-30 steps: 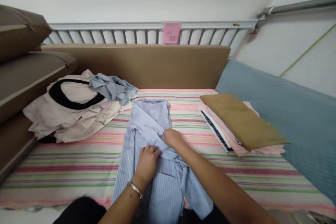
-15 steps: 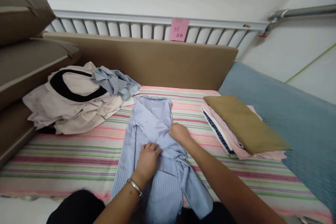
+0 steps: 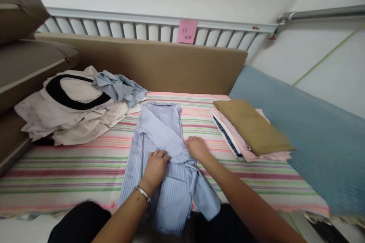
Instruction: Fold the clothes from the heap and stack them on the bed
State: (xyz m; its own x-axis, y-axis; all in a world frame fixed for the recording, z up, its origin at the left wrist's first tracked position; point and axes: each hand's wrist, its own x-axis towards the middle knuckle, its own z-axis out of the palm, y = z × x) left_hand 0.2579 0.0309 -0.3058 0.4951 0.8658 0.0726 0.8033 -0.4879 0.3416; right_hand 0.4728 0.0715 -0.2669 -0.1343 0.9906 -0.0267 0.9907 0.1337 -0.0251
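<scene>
A blue-and-white striped shirt (image 3: pixel 164 129) lies lengthwise on the bedding, its collar end away from me and its lower end hanging over the near edge. One sleeve crosses its front diagonally, and the fabric bunches on the right. My left hand (image 3: pixel 156 165), with a silver bangle at the wrist, rests on the middle of the shirt, fingers laid on the cloth. At the shirt's right edge, my right hand (image 3: pixel 196 148) is closed, its fingertips pinching the bunched fabric; the fingertips are partly hidden.
A heap of white clothes (image 3: pixel 88 121) with a light blue garment (image 3: pixel 121 87) on top lies left, beside stacked brown cushions (image 3: pixel 31 64). Folded clothes (image 3: pixel 252 127), olive on top, lie right. A brown panel (image 3: pixel 159 64) stands behind; a blue cover (image 3: pixel 308 121) is at far right.
The view has shifted slightly, so the surroundings appear a little further left. My right hand has moved slightly down along the shirt's right edge; my left hand stays on the cloth.
</scene>
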